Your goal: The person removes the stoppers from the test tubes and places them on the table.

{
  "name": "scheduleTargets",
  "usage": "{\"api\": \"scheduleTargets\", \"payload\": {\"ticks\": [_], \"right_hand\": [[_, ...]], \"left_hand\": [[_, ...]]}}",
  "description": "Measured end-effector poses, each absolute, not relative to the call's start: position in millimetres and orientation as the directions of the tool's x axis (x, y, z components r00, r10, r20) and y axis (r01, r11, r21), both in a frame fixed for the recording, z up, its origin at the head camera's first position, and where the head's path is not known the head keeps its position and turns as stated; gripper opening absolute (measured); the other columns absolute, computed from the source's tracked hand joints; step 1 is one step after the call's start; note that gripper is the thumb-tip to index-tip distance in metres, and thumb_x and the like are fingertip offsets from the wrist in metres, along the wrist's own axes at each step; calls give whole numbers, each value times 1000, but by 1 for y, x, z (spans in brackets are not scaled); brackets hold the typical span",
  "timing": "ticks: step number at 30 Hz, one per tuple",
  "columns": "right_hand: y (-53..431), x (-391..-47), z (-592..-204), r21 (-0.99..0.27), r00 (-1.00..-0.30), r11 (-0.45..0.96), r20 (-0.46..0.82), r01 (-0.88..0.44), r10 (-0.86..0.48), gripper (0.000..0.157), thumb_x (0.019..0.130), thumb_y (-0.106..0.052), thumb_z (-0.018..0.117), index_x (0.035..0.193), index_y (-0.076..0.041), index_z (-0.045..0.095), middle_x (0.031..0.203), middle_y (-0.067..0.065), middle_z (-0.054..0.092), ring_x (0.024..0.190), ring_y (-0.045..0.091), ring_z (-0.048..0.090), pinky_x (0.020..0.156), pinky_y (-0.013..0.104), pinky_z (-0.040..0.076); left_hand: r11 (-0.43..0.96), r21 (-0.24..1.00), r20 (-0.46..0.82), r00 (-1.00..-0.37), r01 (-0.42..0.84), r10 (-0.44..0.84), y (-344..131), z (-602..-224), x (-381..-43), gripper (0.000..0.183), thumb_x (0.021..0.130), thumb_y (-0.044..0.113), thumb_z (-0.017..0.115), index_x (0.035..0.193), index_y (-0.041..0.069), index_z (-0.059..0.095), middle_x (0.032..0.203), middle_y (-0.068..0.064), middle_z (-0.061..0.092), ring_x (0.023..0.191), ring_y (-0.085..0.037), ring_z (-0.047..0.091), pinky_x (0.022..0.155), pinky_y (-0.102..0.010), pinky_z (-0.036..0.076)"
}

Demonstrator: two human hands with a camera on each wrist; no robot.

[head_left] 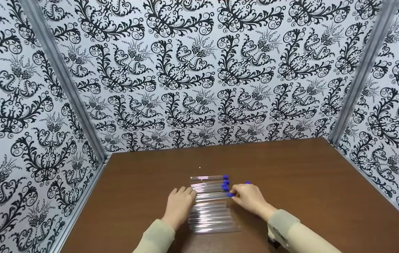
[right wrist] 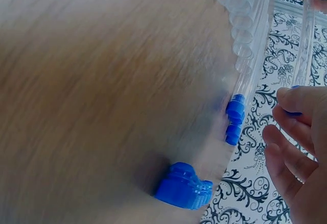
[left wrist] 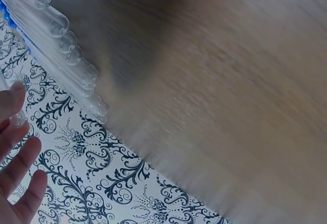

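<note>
A clear test tube [right wrist: 305,45] is held lifted between both hands. At its rounded end, my left hand [head_left: 181,203] pinches it between thumb and fingers, as the left wrist view also shows. My right hand [head_left: 250,198] pinches the blue cap [head_left: 230,194] at the tube's other end; the fingertips hide much of that cap in the right wrist view. Beyond the hands lie several capped tubes [head_left: 206,186], their blue caps pointing right. Nearer the person, several uncapped tubes [head_left: 211,221] lie side by side, open ends to the right.
Loose blue caps [right wrist: 179,188] stand on the brown table [head_left: 143,175] just past the right hand, mostly hidden by it in the head view. Patterned black-and-white walls [head_left: 192,77] with grey metal posts [head_left: 357,77] enclose the table at the back and sides.
</note>
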State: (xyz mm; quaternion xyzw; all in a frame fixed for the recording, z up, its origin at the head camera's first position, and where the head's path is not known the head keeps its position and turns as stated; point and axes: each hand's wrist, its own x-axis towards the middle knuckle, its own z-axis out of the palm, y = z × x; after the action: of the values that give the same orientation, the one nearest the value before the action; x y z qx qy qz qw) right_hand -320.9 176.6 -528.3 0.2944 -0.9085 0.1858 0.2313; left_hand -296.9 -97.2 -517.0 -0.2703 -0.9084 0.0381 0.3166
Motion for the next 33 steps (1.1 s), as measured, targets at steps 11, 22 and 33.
{"api": "scheduleTargets", "payload": {"ticks": [11, 22, 33], "right_hand": [[177, -323, -536, -101, -658, 787, 619, -608, -429, 18, 70, -7, 83, 80, -12, 69, 74, -2, 69, 61, 10, 63, 53, 29, 51], [175, -326, -539, -48, -577, 794, 714, -606, -397, 22, 66, -9, 85, 76, -12, 66, 71, -2, 67, 55, 13, 61, 45, 30, 47], [180, -325, -538, -2, -502, 755, 748, -656, -434, 26, 62, -5, 86, 73, -13, 64, 66, -7, 61, 52, 5, 56, 43, 26, 44]], "left_hand": [[848, -227, 538, -664, 480, 519, -95, -514, -300, 14, 76, 22, 78, 78, 16, 65, 79, 3, 62, 76, -18, 58, 67, -36, 48], [849, -247, 538, -662, 467, 521, -96, -519, -302, 11, 78, 22, 76, 75, 16, 68, 77, 2, 61, 76, -19, 57, 64, -35, 47], [836, -220, 480, -690, 503, 541, -100, -520, -302, 8, 79, 21, 75, 76, 19, 68, 79, 4, 63, 80, -18, 58, 71, -38, 50]]}}
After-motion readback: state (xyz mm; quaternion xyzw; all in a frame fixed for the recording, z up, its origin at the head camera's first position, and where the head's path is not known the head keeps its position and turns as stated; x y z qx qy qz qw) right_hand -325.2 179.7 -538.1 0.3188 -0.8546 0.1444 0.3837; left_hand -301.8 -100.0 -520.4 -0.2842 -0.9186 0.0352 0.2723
